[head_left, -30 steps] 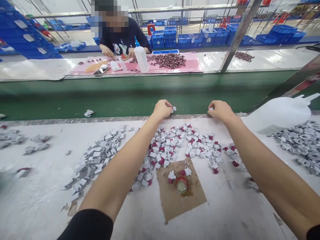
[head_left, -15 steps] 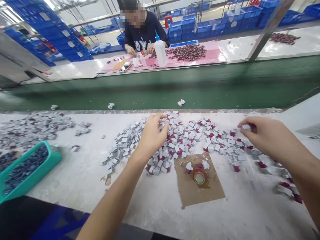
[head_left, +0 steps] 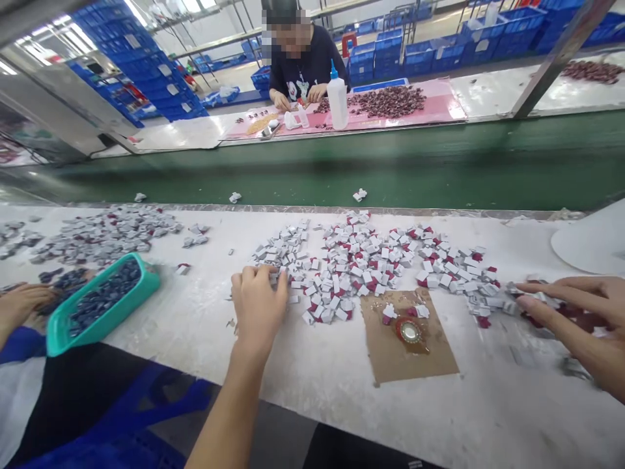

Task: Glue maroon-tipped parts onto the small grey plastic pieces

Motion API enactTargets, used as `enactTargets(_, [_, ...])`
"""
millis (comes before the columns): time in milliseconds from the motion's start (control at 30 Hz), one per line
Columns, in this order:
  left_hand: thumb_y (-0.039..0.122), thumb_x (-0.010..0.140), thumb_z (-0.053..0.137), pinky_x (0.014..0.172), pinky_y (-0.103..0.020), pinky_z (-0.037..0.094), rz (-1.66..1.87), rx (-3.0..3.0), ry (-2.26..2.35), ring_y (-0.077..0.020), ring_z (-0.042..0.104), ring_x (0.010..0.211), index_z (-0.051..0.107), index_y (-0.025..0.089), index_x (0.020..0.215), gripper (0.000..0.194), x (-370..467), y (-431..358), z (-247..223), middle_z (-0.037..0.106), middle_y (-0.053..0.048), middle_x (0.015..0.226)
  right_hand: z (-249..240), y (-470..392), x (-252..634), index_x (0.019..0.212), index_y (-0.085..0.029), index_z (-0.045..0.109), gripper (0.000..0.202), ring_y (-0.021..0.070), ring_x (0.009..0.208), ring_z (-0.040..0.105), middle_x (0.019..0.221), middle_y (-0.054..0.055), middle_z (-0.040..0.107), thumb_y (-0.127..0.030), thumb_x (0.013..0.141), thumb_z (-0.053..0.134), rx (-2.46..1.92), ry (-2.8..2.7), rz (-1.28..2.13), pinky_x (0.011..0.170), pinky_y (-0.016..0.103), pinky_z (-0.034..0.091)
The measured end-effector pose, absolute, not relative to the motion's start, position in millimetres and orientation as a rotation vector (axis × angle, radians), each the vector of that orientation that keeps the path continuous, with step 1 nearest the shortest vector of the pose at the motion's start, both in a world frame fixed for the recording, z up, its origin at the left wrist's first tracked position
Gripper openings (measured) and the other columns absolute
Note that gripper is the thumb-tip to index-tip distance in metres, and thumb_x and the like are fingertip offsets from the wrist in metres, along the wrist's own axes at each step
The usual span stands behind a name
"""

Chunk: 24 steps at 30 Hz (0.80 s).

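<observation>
A spread-out pile of small grey-white and dark red plastic parts (head_left: 342, 260) lies on the white tabletop. At its left edge my left hand (head_left: 258, 299) rests with curved, parted fingers touching the nearest parts; no part shows in its grasp. Farther right, my right hand (head_left: 581, 312) has its fingers stretched out over more of the same parts, which are partly hidden and blurred beneath it. Between the hands lies a brown cardboard square (head_left: 390, 358). On it sit a round cap-like piece (head_left: 409, 331) in a wet patch and two grey-and-red parts (head_left: 389, 314).
A green basket (head_left: 150, 277) of dark blue parts stands left, beside another person's hand (head_left: 24, 303). More grey parts (head_left: 112, 231) lie behind it. Across the green belt (head_left: 293, 172), a person (head_left: 305, 65) works near a white bottle (head_left: 337, 101). A white rounded object (head_left: 593, 238) stands right.
My left hand has moved left and nearer, to the pile's edge. My right hand has lowered onto the right-hand parts, its fingers now stretched out. The view has shifted left.
</observation>
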<state>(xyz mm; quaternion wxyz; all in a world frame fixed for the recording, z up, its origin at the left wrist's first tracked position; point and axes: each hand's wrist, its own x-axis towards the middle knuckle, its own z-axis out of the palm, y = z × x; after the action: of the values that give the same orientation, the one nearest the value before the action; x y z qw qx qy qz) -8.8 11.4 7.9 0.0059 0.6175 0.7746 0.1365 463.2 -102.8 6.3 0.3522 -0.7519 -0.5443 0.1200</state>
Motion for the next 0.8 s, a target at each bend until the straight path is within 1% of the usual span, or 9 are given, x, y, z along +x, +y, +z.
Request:
enactTargets(67, [0.045,0.103,0.055,0.114,-0.064,0.052,0.378,1.916,2.441,-0.0491,0.066,0.126,0.083,0.023,0.11,0.035,-6,17,12,0.079,-0.023,0.12,18,-111,445,0.1,-0.059,0.09,0.036,0.0334,0.062,0.065,0.093,0.015,0.077,-0.087,0.09,0.071,-2.005,-1.446,0.296,0.06,0.059,0.049])
enactTargets(133, [0.043,0.103,0.055,0.111,-0.063,0.053,0.324,1.893,2.437,-0.0499,0.068,0.126,0.083,0.023,0.11,0.034,-3,22,17,0.081,-0.023,0.118,28,-122,425,0.1,-0.051,0.093,0.044,0.0333,0.066,0.072,0.088,0.011,0.079,-0.088,0.09,0.072,-1.956,-1.469,0.417,0.056,0.053,0.056])
enactTargets(233, [0.04,0.102,0.057,0.108,-0.061,0.055,0.245,1.844,2.405,-0.0495,0.071,0.126,0.082,0.023,0.109,0.031,0,28,25,0.085,-0.022,0.115,28,-140,399,0.1,-0.041,0.094,0.041,0.0312,0.07,0.08,0.088,0.007,0.085,-0.078,0.093,0.08,-1.826,-1.471,0.636,0.056,0.043,0.064])
enactTargets(367, [0.041,0.097,0.062,0.097,-0.055,0.06,0.143,1.734,2.385,-0.0451,0.077,0.116,0.077,0.024,0.106,0.024,6,36,37,0.086,-0.018,0.116,9,-163,377,0.106,-0.033,0.091,0.034,0.029,0.069,0.084,0.083,0.003,0.088,-0.065,0.103,0.078,-1.854,-1.398,0.805,0.065,0.04,0.069])
enactTargets(433, [0.043,0.094,0.064,0.095,-0.054,0.06,0.078,1.701,2.383,-0.0455,0.077,0.116,0.075,0.024,0.105,0.024,9,39,43,0.085,-0.017,0.119,0,-170,373,0.11,-0.03,0.089,0.031,0.0299,0.073,0.086,0.086,0.004,0.089,-0.057,0.106,0.075,-1.881,-1.405,0.776,0.068,0.041,0.07])
enactTargets(500, [0.045,0.091,0.066,0.095,-0.055,0.06,0.004,1.687,2.387,-0.0464,0.075,0.116,0.074,0.024,0.102,0.025,12,41,48,0.084,-0.018,0.117,-5,-174,371,0.108,-0.029,0.087,0.027,0.0298,0.073,0.085,0.09,0.006,0.089,-0.052,0.106,0.074,-1.886,-1.457,0.674,0.068,0.041,0.068])
enactTargets(600, [0.046,0.086,0.069,0.094,-0.055,0.061,-0.104,1.67,2.398,-0.0442,0.075,0.109,0.074,0.026,0.092,0.022,17,46,53,0.08,-0.015,0.102,-8,-175,372,0.101,-0.029,0.081,0.024,0.0282,0.073,0.081,0.095,0.007,0.086,-0.048,0.109,0.071,-1.869,-1.5,0.545,0.069,0.042,0.066])
enactTargets(700, [0.046,0.082,0.072,0.094,-0.055,0.062,-0.171,1.658,2.399,-0.0427,0.074,0.104,0.073,0.026,0.085,0.02,22,52,56,0.075,-0.013,0.09,-8,-174,375,0.106,-0.028,0.079,0.018,0.0266,0.071,0.078,0.088,0.005,0.082,-0.044,0.108,0.071,-1.846,-1.49,0.536,0.068,0.041,0.065])
enactTargets(800, [0.047,0.081,0.071,0.098,-0.057,0.062,-0.191,1.655,2.42,-0.0446,0.075,0.107,0.074,0.026,0.088,0.022,25,54,62,0.078,-0.014,0.093,-9,-175,377,0.114,-0.027,0.081,0.018,0.0245,0.067,0.074,0.078,0.002,0.076,-0.039,0.105,0.071,-1.832,-1.495,0.564,0.067,0.04,0.064])
